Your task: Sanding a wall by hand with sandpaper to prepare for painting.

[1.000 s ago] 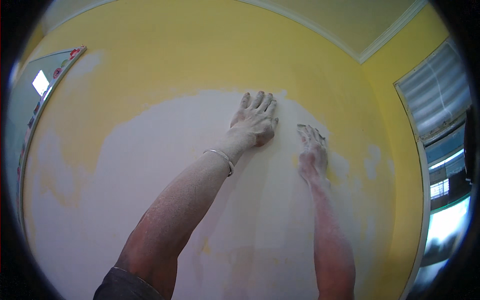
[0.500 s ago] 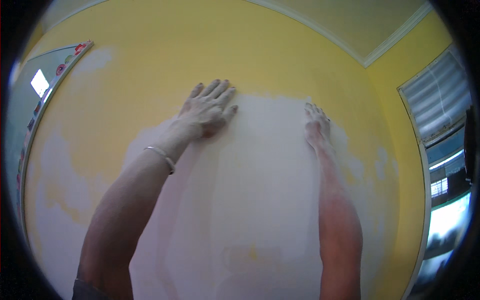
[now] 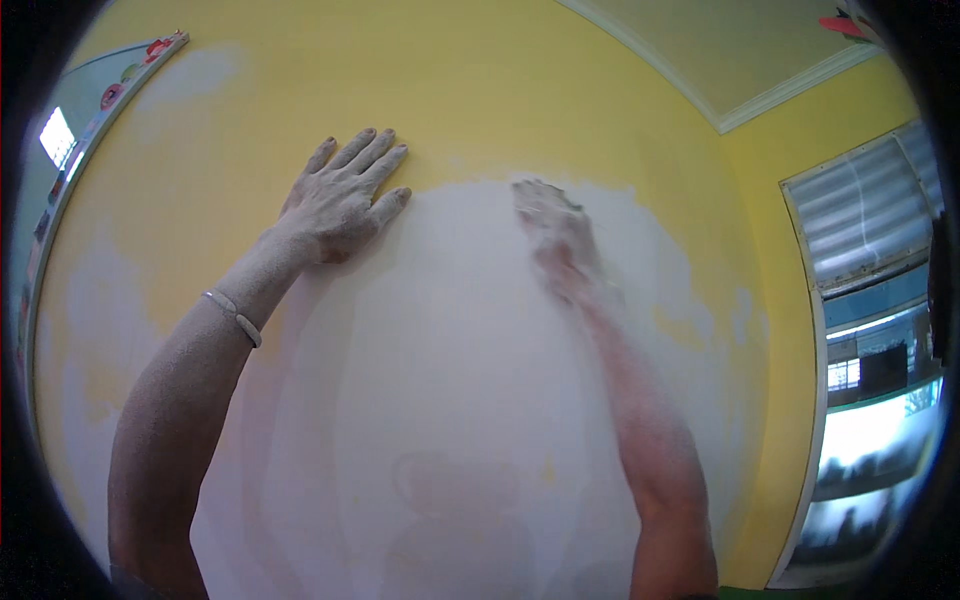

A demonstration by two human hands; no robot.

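My left hand (image 3: 345, 200) lies flat against the wall with its fingers spread, on the border between yellow paint and a white patch. Pale dust coats it and the forearm, and a bracelet (image 3: 235, 318) circles the wrist. To the right, my right hand (image 3: 558, 235) presses on the upper part of the white patch (image 3: 450, 350), smeared by motion. A thin dark edge shows at its fingers; what lies under them is hidden. The yellow wall (image 3: 470, 90) extends above both hands.
A whiteboard-like panel with a pale frame (image 3: 120, 115) and colourful decorations hangs at the left. On the right are corrugated translucent panels (image 3: 860, 215) above a window (image 3: 870, 440). White moulding (image 3: 790, 95) edges the ceiling. A red object (image 3: 845, 27) shows at the top right.
My right hand has swept left across the top of the white patch. The whole view has shifted a little; my left hand stays flat on the wall, now further left in the picture.
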